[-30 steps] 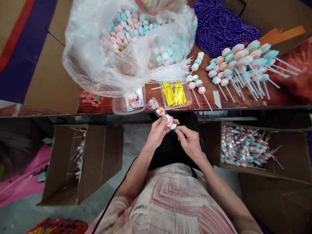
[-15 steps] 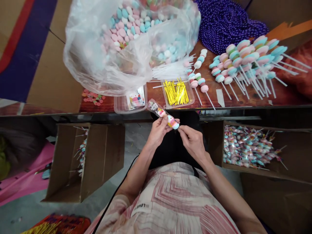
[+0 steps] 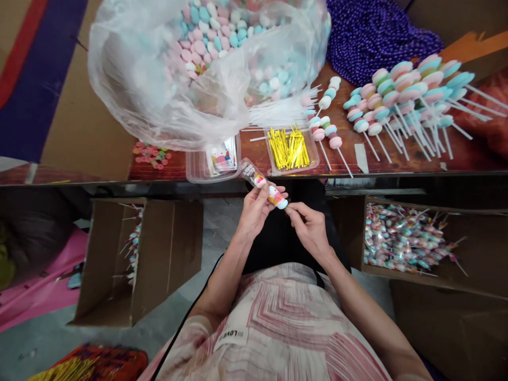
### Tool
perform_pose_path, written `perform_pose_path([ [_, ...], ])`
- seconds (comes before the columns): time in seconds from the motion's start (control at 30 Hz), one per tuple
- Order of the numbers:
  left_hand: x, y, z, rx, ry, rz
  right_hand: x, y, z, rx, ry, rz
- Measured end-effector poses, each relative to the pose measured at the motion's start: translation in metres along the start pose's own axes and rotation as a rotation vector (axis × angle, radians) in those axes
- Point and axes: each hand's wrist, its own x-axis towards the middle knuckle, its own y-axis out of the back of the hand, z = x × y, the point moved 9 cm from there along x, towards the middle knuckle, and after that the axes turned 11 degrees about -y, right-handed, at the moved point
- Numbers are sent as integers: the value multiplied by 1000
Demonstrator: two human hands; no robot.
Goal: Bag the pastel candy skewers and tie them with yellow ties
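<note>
A candy skewer (image 3: 277, 196) in a printed clear wrapper lies slantwise between my hands, just off the table's front edge. My left hand (image 3: 257, 206) is closed round its middle, thumb on top. At its lower end my right hand (image 3: 307, 225) pinches, fingers together, where the stick would come out; the stick itself is hidden by the fingers. The wrapper's printed upper end (image 3: 249, 170) sticks out past my left thumb toward the table. Just beyond are a clear tub of gold twist ties (image 3: 289, 149) and a clear tub of printed wrappers (image 3: 222, 160).
A large plastic bag (image 3: 166, 100) of pastel candies stands on the table (image 3: 254, 153). White sticks (image 3: 278, 112) and unwrapped candy skewers (image 3: 408, 98) lie to its right, near purple cord (image 3: 377, 45). Below are a left carton (image 3: 166, 259) and a right carton (image 3: 482, 248) holding candy skewers.
Both hands have shifted slightly left with the wrapped skewer. My grips look the same, and the camera view has moved a little.
</note>
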Motion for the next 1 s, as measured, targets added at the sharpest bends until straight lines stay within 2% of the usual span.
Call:
perform_pose_path([
  [0.17, -1, 1, -5, -12, 2, -7, 5, -4, 3, 116, -68, -104],
  [0.23, -2, 0, -6, -15, -28, -19, 8, -5, 4, 145, -91, -107],
  [0.4, -8, -4, -8, 2, -96, -14, 7, -10, 8, 161, -95, -25],
  [0.57, -13, -4, -15, 19, -90, 6, 6, -21, 14, 127, -63, 38],
  [0.73, -16, -5, -20, 34, -90, -15, 9, -16, 22, 106, -94, 127],
  [0.83, -16, -8, -19, 18, -60, -55, 4, -10, 23, 59, -123, 40],
  [1.0, -15, -6, -9, -16, -50, -47, -14, -13, 23, 148, -175, -237],
])
